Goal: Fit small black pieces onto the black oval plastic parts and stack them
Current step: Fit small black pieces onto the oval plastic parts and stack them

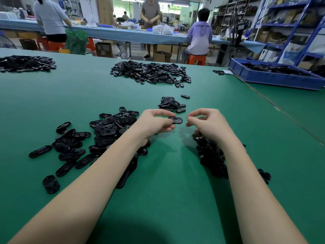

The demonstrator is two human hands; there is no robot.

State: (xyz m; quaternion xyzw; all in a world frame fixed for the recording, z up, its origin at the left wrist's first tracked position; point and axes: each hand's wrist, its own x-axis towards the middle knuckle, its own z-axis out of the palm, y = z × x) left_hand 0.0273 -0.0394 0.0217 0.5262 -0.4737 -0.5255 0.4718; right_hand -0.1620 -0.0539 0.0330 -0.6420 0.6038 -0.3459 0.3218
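While the left hand (154,122) pinches an oval part (175,120), the right hand (205,124) curls beside it.

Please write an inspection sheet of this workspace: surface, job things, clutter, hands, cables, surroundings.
Surface: green table, bare in the near middle.
Job things: oval part held above the table; loose oval parts heaped on the left; small pieces heaped under the right wrist; small stack beyond the hands; far pile behind it.
Clutter: blue bin of black parts, far right.
Hands: left hand pinches the oval part; right hand has curled fingers, contents too small to tell.
Cables: nothing seen.
Surroundings: people at a blue bench; shelving on the right.
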